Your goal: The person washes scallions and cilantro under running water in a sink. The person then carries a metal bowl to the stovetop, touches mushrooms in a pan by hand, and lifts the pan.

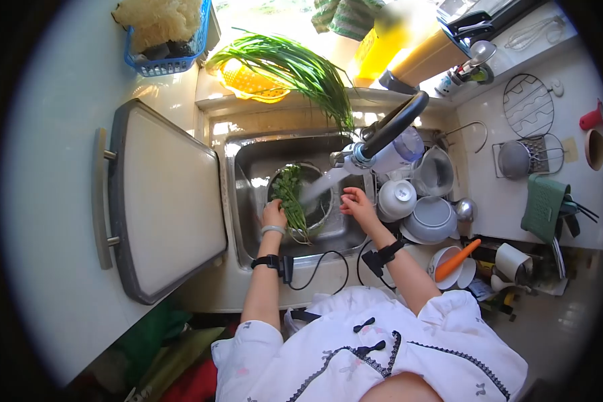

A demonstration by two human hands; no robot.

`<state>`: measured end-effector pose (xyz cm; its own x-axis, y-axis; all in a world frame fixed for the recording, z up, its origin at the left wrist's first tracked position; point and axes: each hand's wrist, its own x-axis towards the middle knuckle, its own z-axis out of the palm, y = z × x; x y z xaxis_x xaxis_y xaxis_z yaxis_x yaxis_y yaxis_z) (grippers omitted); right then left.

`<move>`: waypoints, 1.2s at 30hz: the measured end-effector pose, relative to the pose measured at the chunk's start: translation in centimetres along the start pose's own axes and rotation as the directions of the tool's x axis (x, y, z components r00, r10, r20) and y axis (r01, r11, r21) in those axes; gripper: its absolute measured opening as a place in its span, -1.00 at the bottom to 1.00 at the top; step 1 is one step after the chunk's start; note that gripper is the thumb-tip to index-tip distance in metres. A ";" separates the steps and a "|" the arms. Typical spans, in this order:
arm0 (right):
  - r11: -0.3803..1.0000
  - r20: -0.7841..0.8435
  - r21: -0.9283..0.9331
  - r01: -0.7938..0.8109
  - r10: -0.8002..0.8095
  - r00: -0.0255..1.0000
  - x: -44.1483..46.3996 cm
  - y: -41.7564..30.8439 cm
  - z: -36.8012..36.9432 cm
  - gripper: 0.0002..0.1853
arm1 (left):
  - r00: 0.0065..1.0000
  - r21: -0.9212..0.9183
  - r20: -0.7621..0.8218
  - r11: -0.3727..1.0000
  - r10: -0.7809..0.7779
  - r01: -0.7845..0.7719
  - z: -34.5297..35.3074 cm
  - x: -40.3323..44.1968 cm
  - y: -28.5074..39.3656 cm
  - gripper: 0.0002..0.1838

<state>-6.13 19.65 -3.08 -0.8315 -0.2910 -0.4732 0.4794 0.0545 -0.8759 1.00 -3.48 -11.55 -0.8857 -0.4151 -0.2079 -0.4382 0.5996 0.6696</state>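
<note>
A metal sink (248, 161) lies in front of me with a round metal bowl (327, 209) in it. My left hand (273, 216) is closed around a bunch of leafy green herbs (289, 191), its stems hanging toward me over the bowl. A stream of water (323, 183) runs from the black-necked faucet (390, 134) into the bowl beside the herbs. Over the sink's right side hovers my right hand (359, 208), fingers loosely bent and apart, with nothing in them.
Long green chives (291, 63) rest on a yellow colander (251, 82) behind the sink. A cutting board (167, 201) is at the left, below a blue basket (164, 65). Bowls (430, 218) crowd the right side. Nearer me is a carrot (457, 260).
</note>
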 end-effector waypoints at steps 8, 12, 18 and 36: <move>0.527 -0.039 -0.848 -0.058 0.047 0.998 3.9 7.7 2.5 -0.61 | 0.500 0.310 0.689 0.411 0.524 -0.857 -0.4 -0.3 1.5 -0.47; 0.428 -0.091 -0.882 -0.197 0.256 0.963 4.6 8.0 3.0 -0.65 | 0.436 0.318 0.721 0.301 0.539 -0.899 1.2 0.3 -0.2 -0.60; 0.975 -0.160 -0.164 -0.149 0.123 0.979 6.8 7.9 0.8 -0.79 | 0.435 0.166 0.713 0.469 0.550 -0.867 1.2 0.9 0.8 -0.73; 0.924 0.333 -0.156 0.349 -0.284 0.899 2.4 -5.9 6.1 -0.79 | 0.886 -0.868 0.310 0.483 0.344 0.116 -7.3 2.7 11.3 -0.67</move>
<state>-9.18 12.81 1.51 -0.7901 -0.5954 -0.1456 0.1089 0.0974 -0.9893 -5.23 -2.84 0.69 -0.9833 0.0502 -0.1748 -0.1812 -0.3519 0.9184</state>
